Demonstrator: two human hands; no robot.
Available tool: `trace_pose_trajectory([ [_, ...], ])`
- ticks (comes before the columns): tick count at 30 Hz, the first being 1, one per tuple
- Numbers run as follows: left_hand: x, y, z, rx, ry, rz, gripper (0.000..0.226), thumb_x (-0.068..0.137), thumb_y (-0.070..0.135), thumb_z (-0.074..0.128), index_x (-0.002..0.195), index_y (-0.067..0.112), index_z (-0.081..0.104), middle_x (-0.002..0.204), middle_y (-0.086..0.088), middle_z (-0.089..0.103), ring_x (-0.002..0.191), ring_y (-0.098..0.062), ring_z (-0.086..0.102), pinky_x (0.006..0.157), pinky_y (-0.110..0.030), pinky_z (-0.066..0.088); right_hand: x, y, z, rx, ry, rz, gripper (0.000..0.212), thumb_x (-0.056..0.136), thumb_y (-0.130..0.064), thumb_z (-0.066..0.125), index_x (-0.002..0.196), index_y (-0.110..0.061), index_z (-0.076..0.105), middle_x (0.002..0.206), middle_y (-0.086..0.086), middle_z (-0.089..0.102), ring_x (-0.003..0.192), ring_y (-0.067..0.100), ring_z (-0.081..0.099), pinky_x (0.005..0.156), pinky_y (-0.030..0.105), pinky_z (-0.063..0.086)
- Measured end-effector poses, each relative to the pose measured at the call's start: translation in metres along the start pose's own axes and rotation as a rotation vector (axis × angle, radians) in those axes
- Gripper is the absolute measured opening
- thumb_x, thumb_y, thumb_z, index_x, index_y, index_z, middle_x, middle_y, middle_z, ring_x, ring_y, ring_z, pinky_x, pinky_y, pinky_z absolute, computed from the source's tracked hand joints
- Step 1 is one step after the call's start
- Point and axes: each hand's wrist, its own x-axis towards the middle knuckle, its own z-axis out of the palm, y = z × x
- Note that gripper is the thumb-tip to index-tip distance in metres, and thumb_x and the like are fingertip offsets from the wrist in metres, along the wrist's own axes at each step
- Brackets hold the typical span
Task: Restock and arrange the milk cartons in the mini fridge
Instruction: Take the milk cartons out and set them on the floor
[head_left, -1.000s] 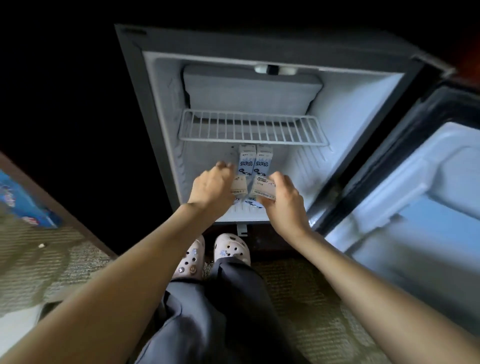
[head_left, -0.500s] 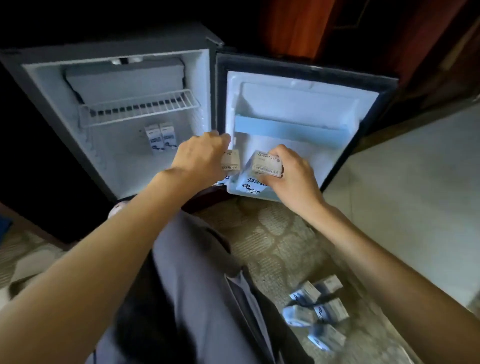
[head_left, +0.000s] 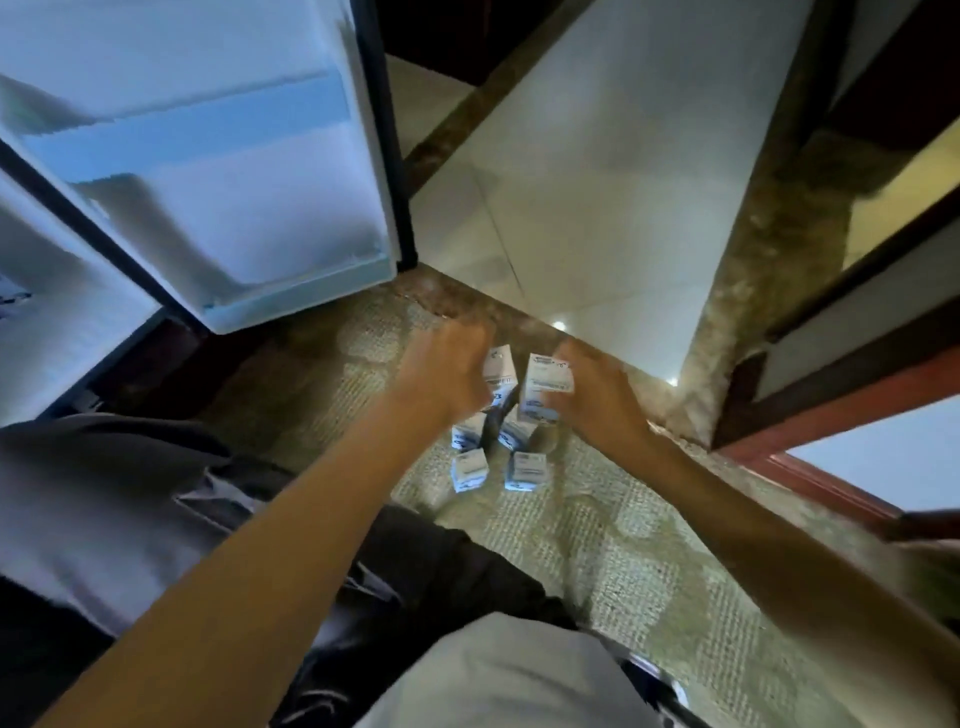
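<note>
My left hand grips a small white-and-blue milk carton. My right hand grips a second carton beside it. Both are held just above a cluster of several loose cartons standing on the carpet. The mini fridge's open door fills the upper left, its inner shelves white and bare. Only a strip of the fridge interior shows at the left edge. The picture is blurred by motion.
Patterned carpet lies under the cartons. Beyond it runs a marble strip and pale floor tiles. A dark wooden frame stands at right. My knees in grey trousers fill the lower left and bottom.
The view has swung right, from the fridge interior past its door down to the floor. Both hands carried their cartons along and now hold them over the loose cartons on the carpet.
</note>
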Motion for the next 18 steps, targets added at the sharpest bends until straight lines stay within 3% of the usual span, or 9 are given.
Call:
trace_pose_trajectory([
  [5, 0.016, 0.028, 0.031, 0.004, -0.160, -0.003, 0.052, 0.081, 0.025, 0.067, 0.127, 0.015, 0.045, 0.126, -0.009, 0.053, 0.117, -0.027, 0.051, 0.089, -0.034, 0.044, -0.008, 0.078, 0.028, -0.048, 0.016, 0.228, 0.050, 0.084, -0.008, 0.063, 0.130, -0.012, 0.043, 0.120, 0.016, 0.055, 0.106, 0.033, 0.059, 0.081, 0.038, 0.051],
  [8, 0.020, 0.034, 0.045, -0.002, -0.193, -0.018, 0.050, 0.082, 0.027, 0.067, 0.125, 0.013, 0.046, 0.125, -0.010, 0.053, 0.115, -0.027, 0.053, 0.081, -0.032, 0.041, -0.008, 0.109, 0.050, -0.077, -0.027, 0.340, 0.045, 0.086, -0.006, 0.057, 0.129, -0.009, 0.041, 0.118, 0.019, 0.052, 0.104, 0.038, 0.057, 0.081, 0.041, 0.049],
  [11, 0.017, 0.034, 0.057, 0.012, -0.212, -0.005, 0.053, 0.084, 0.028, 0.065, 0.130, 0.015, 0.042, 0.125, -0.010, 0.053, 0.115, -0.028, 0.054, 0.094, -0.039, 0.044, -0.006, 0.128, 0.077, -0.061, -0.098, 0.392, 0.046, 0.085, 0.000, 0.053, 0.129, -0.006, 0.040, 0.118, 0.021, 0.052, 0.106, 0.040, 0.056, 0.084, 0.043, 0.048],
  [14, 0.014, 0.032, 0.068, -0.025, -0.213, -0.005, 0.049, 0.082, 0.022, 0.067, 0.126, 0.014, 0.047, 0.119, -0.009, 0.057, 0.106, -0.026, 0.059, 0.086, -0.035, 0.051, -0.001, 0.136, 0.103, -0.056, -0.180, 0.409, 0.051, 0.085, 0.003, 0.052, 0.134, -0.003, 0.036, 0.121, 0.024, 0.052, 0.110, 0.042, 0.055, 0.087, 0.044, 0.047],
  [18, 0.011, 0.032, 0.081, -0.066, -0.239, -0.018, 0.045, 0.082, 0.020, 0.067, 0.121, 0.011, 0.047, 0.117, -0.009, 0.055, 0.105, -0.026, 0.058, 0.082, -0.033, 0.048, 0.000, 0.142, 0.131, -0.018, -0.209, 0.452, 0.044, 0.090, 0.001, 0.045, 0.133, -0.001, 0.040, 0.120, 0.024, 0.054, 0.111, 0.039, 0.056, 0.090, 0.043, 0.047],
])
